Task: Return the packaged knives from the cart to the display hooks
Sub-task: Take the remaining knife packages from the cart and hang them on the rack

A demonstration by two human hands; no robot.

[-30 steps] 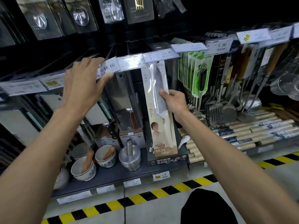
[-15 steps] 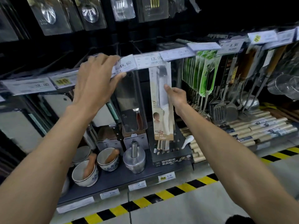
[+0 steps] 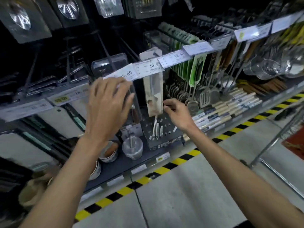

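Moved: your right hand (image 3: 176, 112) has slid down the packaged knife (image 3: 153, 94) from mid-height to its lower right corner, and your left hand (image 3: 109, 104) has dropped off the 48.60 price tag (image 3: 126, 74).
Left hand: fingers spread and loose, holding nothing, blurred in front of a clear boxed cleaver (image 3: 107, 68).
Right hand: fingers curled at the pack's edge; you cannot tell whether they pinch it.
Knife pack: hangs upright on its hook (image 3: 155, 53) behind the 13.90 tag (image 3: 148, 67), left of the green-carded utensils (image 3: 197, 68).
Progress: this knife looks hung. The cart (image 3: 269, 145) at right shows only its frame, so any remaining knives are hidden.
Materials: flat beige card, glossy clear blister, pale blade, thin dark wire hook.
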